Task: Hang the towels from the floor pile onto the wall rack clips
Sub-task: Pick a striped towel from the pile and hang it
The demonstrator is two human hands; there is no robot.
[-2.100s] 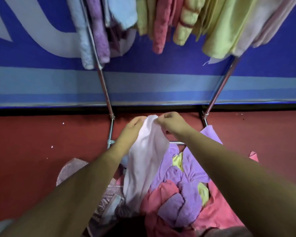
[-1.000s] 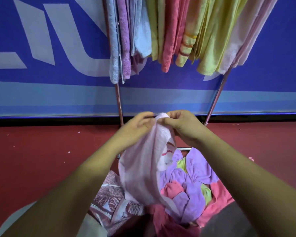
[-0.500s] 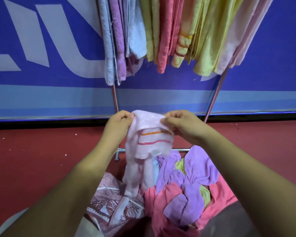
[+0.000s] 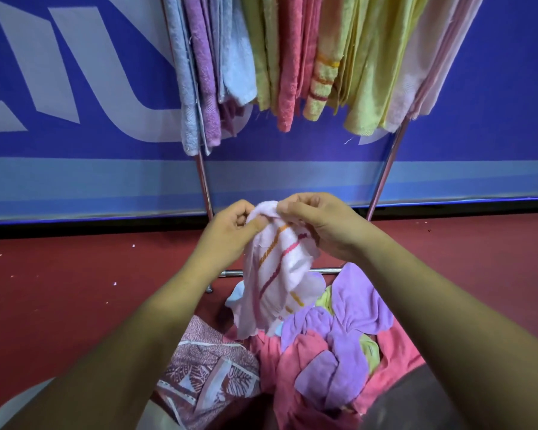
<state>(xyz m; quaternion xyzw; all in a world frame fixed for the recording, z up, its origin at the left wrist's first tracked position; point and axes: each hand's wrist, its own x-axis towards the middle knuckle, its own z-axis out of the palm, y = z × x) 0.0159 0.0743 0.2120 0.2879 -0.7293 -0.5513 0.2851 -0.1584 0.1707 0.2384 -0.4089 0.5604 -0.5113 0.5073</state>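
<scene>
My left grip (image 4: pixel 230 228) and right grip (image 4: pixel 320 225) both pinch the top edge of a pale pink striped towel (image 4: pixel 280 283), which hangs over the floor pile (image 4: pixel 339 346) just below. Above, hung towels (image 4: pixel 292 57) crowd the rack (image 4: pixel 204 187); I judge plenty remain. The banner (image 4: pixel 75 88) behind shows white lettering, cropped and unreadable.

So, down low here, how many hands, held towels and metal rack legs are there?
Hands: 2 (left hand, right hand)
Striped towel, pinched by both hands: 1
Rack legs: 2 (left leg, right leg)
Total: 5
</scene>
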